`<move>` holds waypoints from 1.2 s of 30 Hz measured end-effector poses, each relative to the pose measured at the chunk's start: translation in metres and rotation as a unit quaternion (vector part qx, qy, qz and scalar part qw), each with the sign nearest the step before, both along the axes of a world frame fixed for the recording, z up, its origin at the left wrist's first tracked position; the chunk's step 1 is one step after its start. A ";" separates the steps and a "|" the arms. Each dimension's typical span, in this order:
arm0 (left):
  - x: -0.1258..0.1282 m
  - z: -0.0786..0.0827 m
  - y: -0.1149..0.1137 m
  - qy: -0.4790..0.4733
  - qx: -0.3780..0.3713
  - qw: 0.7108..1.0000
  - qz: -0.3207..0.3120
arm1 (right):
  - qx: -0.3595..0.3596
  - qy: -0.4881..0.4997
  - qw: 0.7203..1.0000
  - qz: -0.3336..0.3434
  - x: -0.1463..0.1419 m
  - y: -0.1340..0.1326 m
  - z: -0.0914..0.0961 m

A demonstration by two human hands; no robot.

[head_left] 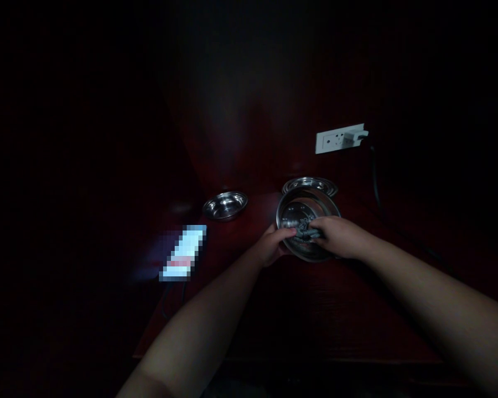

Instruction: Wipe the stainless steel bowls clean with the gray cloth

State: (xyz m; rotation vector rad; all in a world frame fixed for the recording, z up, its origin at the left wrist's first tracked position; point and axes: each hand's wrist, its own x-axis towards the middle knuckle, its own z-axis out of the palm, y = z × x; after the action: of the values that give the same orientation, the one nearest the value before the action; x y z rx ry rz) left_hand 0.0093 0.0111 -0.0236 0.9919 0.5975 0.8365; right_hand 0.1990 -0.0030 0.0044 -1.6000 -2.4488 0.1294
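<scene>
The left hand point(273, 245) grips a round, shiny metal pot point(331, 205) by its rim; the right hand point(338, 236) clutches crumpled grey cloth point(306, 234) inside, above a dark-red tabletop point(315, 315).

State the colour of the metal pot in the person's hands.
The metal pot is silvery grey, best seen in the head view.

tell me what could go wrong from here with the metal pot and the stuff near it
The left hand grips the rim of the metal pot while the right hand holds what looks like a grey cloth inside, so the pot might slip if the left loosens.

Pushed backward, it could knock the shiny dish behind it.

The dark cable below the wall socket might get snagged by the right arm.
</scene>
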 end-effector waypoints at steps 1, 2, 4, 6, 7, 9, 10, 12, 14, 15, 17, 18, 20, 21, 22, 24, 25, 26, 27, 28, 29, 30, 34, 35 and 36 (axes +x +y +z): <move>0.000 0.000 0.000 0.000 0.002 1.000 0.002 | -0.009 0.002 1.000 0.000 0.000 -0.001 0.000; 0.000 -0.001 0.000 0.001 0.004 1.000 0.003 | -0.019 0.006 1.000 0.000 -0.001 -0.001 0.000; 0.000 -0.002 0.000 0.004 0.005 1.000 0.004 | -0.038 0.019 0.999 0.002 -0.002 -0.002 0.000; 0.001 -0.002 0.000 0.005 0.005 1.000 0.009 | -0.050 0.038 0.998 0.011 -0.003 -0.003 0.000; 0.001 -0.002 0.000 0.005 0.005 1.000 0.015 | -0.056 0.047 0.997 0.016 -0.003 -0.003 0.001; 0.002 -0.002 0.000 0.004 0.007 1.000 0.022 | -0.070 0.068 0.995 0.028 -0.004 -0.004 0.001; 0.002 -0.002 0.000 0.003 0.008 1.000 0.022 | -0.077 0.077 0.993 0.034 -0.004 -0.004 0.002; 0.002 -0.002 0.000 0.005 0.013 1.000 0.019 | -0.086 0.092 0.991 0.042 -0.004 -0.005 0.002; 0.002 -0.003 0.000 0.006 0.019 1.000 0.013 | -0.092 0.108 0.989 0.047 -0.004 -0.005 0.001; 0.002 -0.003 0.000 0.007 0.023 1.000 0.009 | -0.094 0.117 0.987 0.050 -0.004 -0.005 0.001; 0.001 -0.002 0.000 0.005 0.029 1.000 -0.001 | -0.101 0.131 0.985 0.055 -0.004 -0.004 0.000; 0.001 -0.001 -0.001 0.004 0.032 0.999 -0.007 | -0.102 0.135 0.984 0.058 -0.004 -0.004 0.000; 0.001 0.000 -0.002 0.002 0.040 0.999 -0.022 | -0.100 0.135 0.984 0.063 -0.004 -0.003 0.000; 0.001 0.001 -0.002 0.001 0.044 0.999 -0.028 | -0.098 0.133 0.984 0.064 -0.004 -0.003 0.001; 0.000 0.001 -0.002 0.001 0.048 0.998 -0.032 | -0.095 0.132 0.985 0.064 -0.004 -0.003 0.001; 0.000 0.002 -0.003 0.003 0.050 0.998 -0.037 | -0.093 0.130 0.985 0.066 -0.004 -0.003 0.001; 0.000 0.002 -0.002 0.003 0.048 0.998 -0.036 | -0.094 0.131 0.985 0.066 -0.004 -0.003 0.002; 0.000 0.002 -0.002 0.004 0.046 0.998 -0.035 | -0.094 0.132 0.985 0.066 -0.004 -0.003 0.002; 0.000 0.002 -0.002 0.005 0.043 0.998 -0.035 | -0.094 0.133 0.984 0.066 -0.004 -0.003 0.002; 0.000 0.002 -0.002 0.007 0.040 0.999 -0.033 | -0.093 0.133 0.984 0.067 -0.004 -0.003 0.002; 0.001 0.002 -0.002 0.008 0.040 0.999 -0.030 | -0.091 0.132 0.985 0.066 -0.004 -0.004 0.002; 0.001 0.002 -0.002 0.009 0.040 0.999 -0.028 | -0.089 0.131 0.985 0.064 -0.005 -0.004 0.002; 0.001 0.003 -0.001 0.013 0.039 0.999 -0.024 | -0.076 0.126 0.988 0.056 -0.005 -0.004 0.001; 0.001 0.002 -0.001 0.013 0.039 0.999 -0.024 | -0.071 0.120 0.989 0.053 -0.004 -0.003 0.000; 0.001 0.002 -0.001 0.014 0.039 0.999 -0.024 | -0.065 0.111 0.990 0.049 -0.004 -0.003 0.000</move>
State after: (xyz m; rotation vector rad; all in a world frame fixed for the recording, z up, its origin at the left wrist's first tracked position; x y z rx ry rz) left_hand 0.0106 0.0103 -0.0214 1.0872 0.5661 0.8096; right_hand 0.1950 -0.0060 0.0043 -1.4260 -2.3877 0.4664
